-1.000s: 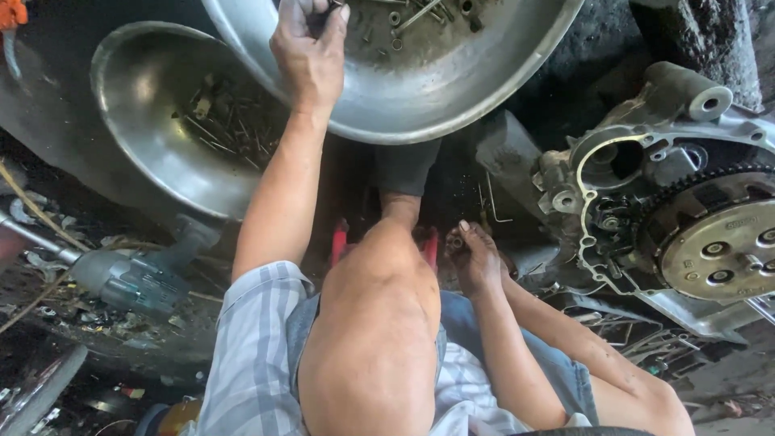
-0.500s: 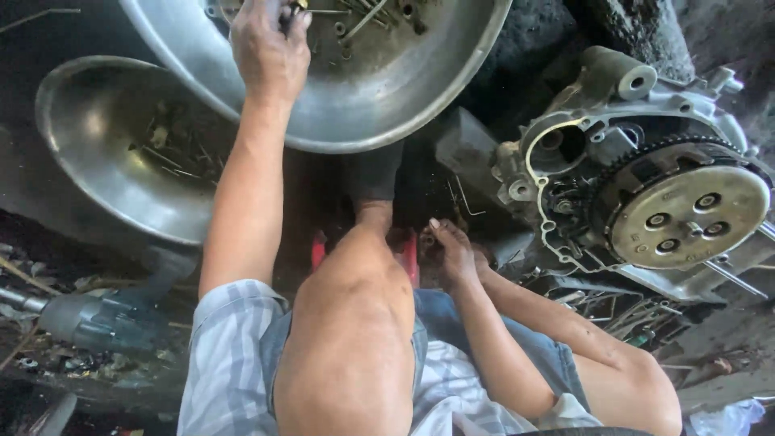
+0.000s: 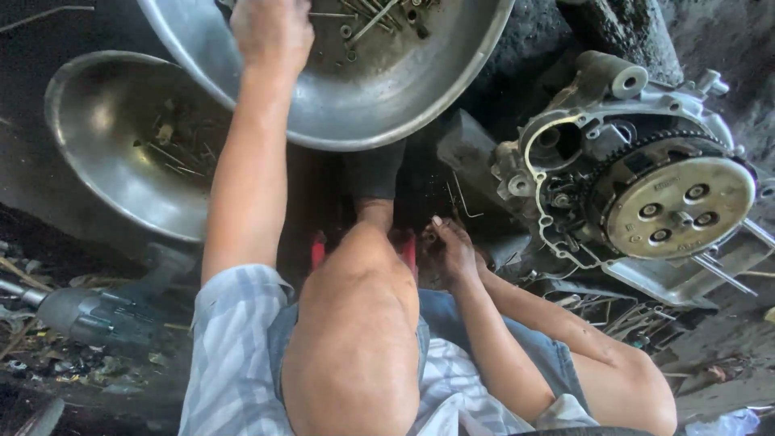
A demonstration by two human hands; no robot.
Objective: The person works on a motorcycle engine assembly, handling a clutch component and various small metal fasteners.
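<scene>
My left hand (image 3: 270, 32) reaches forward into a large steel bowl (image 3: 404, 121) that holds several loose bolts and screws (image 3: 367, 20). I see only the back of the hand; its fingers curl down among the bolts, so what they hold is hidden. My right hand (image 3: 454, 252) rests low beside my bent knee (image 3: 355, 323), fingers loosely spread on the dark, greasy ground, holding nothing. A motorcycle engine case (image 3: 565, 161) with an exposed round clutch (image 3: 674, 206) lies on the ground to the right of that hand.
A second, smaller steel bowl (image 3: 105, 153) with a few small parts sits at the left. A dark power tool (image 3: 93, 316) lies on the littered ground at lower left. Metal rods and scraps (image 3: 613, 315) lie under the engine. My sock-clad foot (image 3: 373, 173) is below the big bowl.
The view has swung a little to the right, so the bowls and engine sit further left in frame. My left hand stays in the big bowl; my right hand has not moved.
</scene>
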